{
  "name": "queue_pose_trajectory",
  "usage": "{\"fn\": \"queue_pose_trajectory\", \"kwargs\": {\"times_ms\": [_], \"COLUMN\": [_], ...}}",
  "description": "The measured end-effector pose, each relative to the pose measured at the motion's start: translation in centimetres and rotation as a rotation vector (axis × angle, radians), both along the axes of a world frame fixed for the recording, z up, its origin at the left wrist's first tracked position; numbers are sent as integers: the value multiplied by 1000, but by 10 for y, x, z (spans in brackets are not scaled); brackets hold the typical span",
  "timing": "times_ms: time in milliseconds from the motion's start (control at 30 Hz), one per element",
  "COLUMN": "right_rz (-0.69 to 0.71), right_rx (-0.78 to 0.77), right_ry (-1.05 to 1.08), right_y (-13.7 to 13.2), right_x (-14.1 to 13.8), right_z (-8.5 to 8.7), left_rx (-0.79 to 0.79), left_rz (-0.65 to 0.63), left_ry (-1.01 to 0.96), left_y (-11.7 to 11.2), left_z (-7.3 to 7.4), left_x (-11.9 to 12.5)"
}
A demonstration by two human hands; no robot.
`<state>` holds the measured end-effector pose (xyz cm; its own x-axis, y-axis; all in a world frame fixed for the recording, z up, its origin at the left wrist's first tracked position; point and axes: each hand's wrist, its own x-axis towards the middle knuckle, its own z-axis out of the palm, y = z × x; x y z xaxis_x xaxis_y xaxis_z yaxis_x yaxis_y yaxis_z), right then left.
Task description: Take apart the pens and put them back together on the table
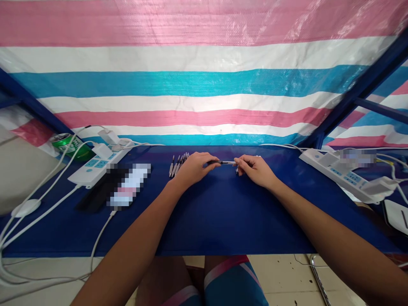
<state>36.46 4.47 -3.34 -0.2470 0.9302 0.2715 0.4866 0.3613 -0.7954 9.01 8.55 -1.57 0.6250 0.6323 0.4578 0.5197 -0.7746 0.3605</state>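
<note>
Dark slim pen point(223, 162) is pinched level at its two ends by left hand point(191, 168) and right hand point(255, 169), just above the blue surface point(223, 212). Left of the pen lie spare pens point(178, 165); far left, a green can point(65, 143), contents unseen.

— Where does the view sit?
— On the person's head, facing forward and down across the worktop point(223, 221), near edge to far edge.
— How close?
— Close: left hand point(191, 168) and right hand point(255, 170) sit mid-frame.
</note>
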Motion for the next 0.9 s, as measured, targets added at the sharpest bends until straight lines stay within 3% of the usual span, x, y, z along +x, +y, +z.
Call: {"fn": "queue_pose_trajectory", "kwargs": {"times_ms": [267,500,900], "right_rz": [2,45,77], "right_rx": [54,-65,-206], "right_ry": [121,240,160], "right_y": [1,-2,-2], "right_x": [1,-2,-6], "right_z": [-3,1,26], "left_rx": [-12,4,23], "left_rz": [-55,-60,-63], "left_ry": [12,-8,-36], "left_y": [1,-2,-4], "left_z": [-3,-1,-1], "left_x": [-1,1,1]}}
